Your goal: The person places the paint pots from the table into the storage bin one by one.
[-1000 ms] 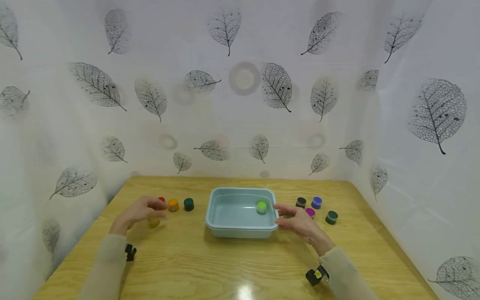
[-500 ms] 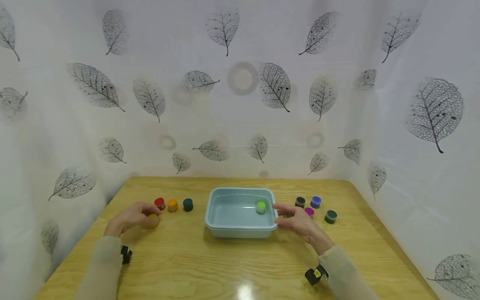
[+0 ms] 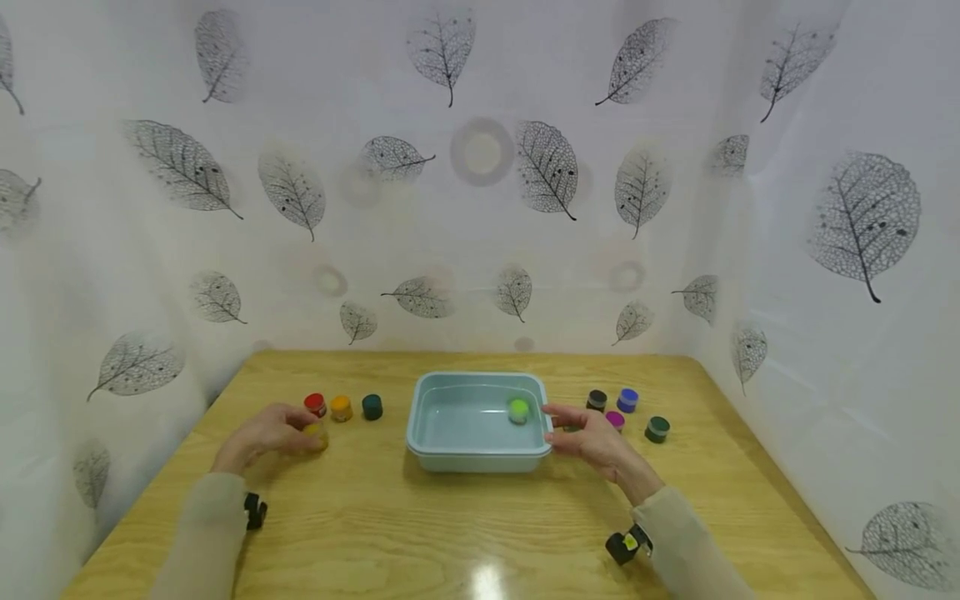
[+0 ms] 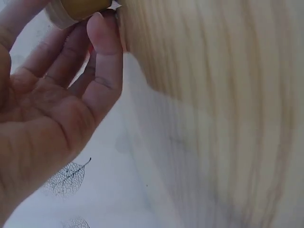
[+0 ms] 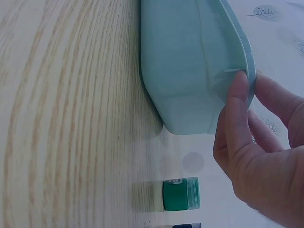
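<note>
My left hand (image 3: pixel 270 435) grips a small yellow paint pot (image 3: pixel 318 434) at the left of the table. In the left wrist view, the thumb and fingers hold this pot (image 4: pixel 85 8) by its sides at the top edge of the picture. My right hand (image 3: pixel 597 443) pinches the right rim of a pale blue plastic basin (image 3: pixel 480 454). In the right wrist view, the thumb and fingers clasp the rim of the basin (image 5: pixel 180 61) from both sides. Inside the basin, near its right end, sits a bright green paint pot (image 3: pixel 518 410).
Red (image 3: pixel 315 405), orange (image 3: pixel 341 407) and dark teal (image 3: pixel 372 407) pots stand beyond the left hand. Right of the basin are black (image 3: pixel 596 400), blue (image 3: pixel 627 400), magenta (image 3: pixel 615 420) and dark green (image 3: pixel 657 429) pots. A green pot (image 5: pixel 175 194) stands near the right hand. A leaf-patterned curtain (image 3: pixel 480 250) surrounds the table.
My left hand has lowered onto the yellow paint pot, taken hold of it and moved it slightly right. My right hand has stayed at the basin's rim.
</note>
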Demonstrator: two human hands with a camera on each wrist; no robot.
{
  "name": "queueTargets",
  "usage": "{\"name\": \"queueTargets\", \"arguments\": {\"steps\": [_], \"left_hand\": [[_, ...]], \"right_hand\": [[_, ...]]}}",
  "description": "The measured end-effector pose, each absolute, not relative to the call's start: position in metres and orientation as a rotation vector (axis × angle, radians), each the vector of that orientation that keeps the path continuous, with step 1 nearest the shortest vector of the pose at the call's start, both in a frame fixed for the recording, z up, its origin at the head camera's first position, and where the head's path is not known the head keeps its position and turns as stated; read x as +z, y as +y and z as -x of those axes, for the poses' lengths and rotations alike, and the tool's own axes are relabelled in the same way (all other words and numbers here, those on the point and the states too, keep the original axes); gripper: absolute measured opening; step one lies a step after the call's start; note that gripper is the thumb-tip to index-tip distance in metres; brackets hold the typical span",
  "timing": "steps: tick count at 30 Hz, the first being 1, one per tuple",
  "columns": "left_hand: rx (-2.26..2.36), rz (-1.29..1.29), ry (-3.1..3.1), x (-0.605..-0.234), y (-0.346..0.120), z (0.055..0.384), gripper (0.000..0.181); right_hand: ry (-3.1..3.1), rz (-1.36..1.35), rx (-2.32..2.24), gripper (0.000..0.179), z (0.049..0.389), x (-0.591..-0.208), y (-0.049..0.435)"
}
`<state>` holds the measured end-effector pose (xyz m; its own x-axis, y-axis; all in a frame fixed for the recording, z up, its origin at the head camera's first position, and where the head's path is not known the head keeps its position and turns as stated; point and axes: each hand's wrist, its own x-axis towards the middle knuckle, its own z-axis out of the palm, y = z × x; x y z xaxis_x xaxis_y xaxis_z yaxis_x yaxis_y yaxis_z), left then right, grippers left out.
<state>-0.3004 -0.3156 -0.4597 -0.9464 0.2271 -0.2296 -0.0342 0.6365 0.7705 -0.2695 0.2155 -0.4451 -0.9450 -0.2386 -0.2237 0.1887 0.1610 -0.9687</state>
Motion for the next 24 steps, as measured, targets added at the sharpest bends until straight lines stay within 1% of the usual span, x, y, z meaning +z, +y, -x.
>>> {"name": "queueTargets", "arguments": {"steps": [3,5,10,18,20,24], "left_hand": [[1.248,-0.059,2.539,-0.4600,-0.3104,0.3018,0.058],[1.301,-0.045,2.510,-0.4594,-0.3083,0.3021,0.058],[1.433,-0.129,2.423,-0.4581,-0.3077,0.3025,0.060],[1.357,-0.297,2.540,-0.4571,-0.3108,0.3033,0.069],[1.368,-0.325,2.549,-0.4564,-0.3096,0.3037,0.069],[1.390,-0.347,2.581,-0.4558,-0.3044,0.3044,0.063]], "right_hand": [[2.120,0.056,-1.848,0.060,0.2684,-0.4453,0.2153],[2.117,0.065,-1.852,0.060,0.2683,-0.4455,0.2154],[2.106,0.073,-1.861,0.060,0.2699,-0.4461,0.2164],[2.106,0.083,-1.855,0.060,0.2714,-0.4468,0.2171],[2.106,0.081,-1.856,0.060,0.2714,-0.4464,0.2170],[2.098,0.080,-1.861,0.060,0.2711,-0.4461,0.2166]]}}
